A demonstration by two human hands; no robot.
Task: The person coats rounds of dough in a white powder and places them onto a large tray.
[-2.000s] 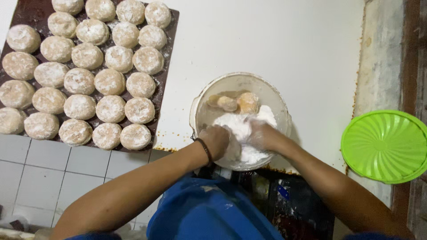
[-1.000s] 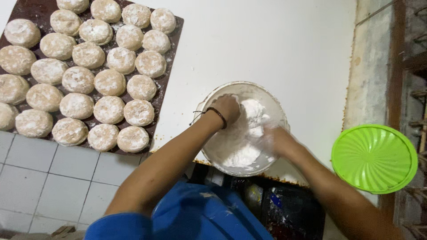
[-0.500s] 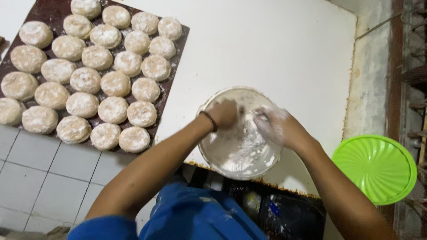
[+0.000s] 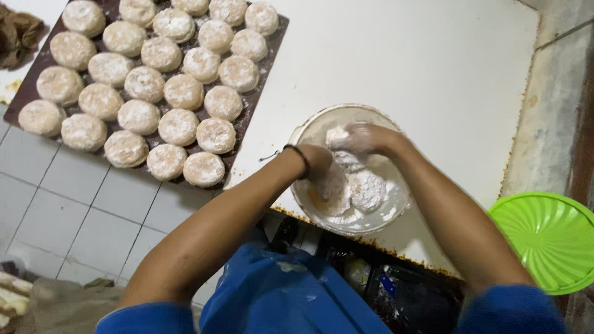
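A round white bowl [image 4: 396,207] of flour sits near the front edge of the white table [image 4: 402,62]. Both my hands are inside it. My left hand [image 4: 320,168], with a dark band on the wrist, curls over a floured dough round [image 4: 330,193] at the bowl's left side. My right hand [image 4: 362,137] is at the far rim, its flour-coated fingers closed on a white lump of dough [image 4: 336,135]. Another floured round [image 4: 368,188] lies in the bowl between my arms.
A dark tray [image 4: 276,32] at the left carries several rows of floured dough rounds [image 4: 179,127]. A green ribbed plastic lid [image 4: 547,241] lies at the right. A brown cloth [image 4: 18,37] is at the top left. Tiled floor [image 4: 74,210] shows below the tray.
My left hand has dropped from the bowl's far side to its near left side. My right hand has moved up to the far rim and closed on a lump.
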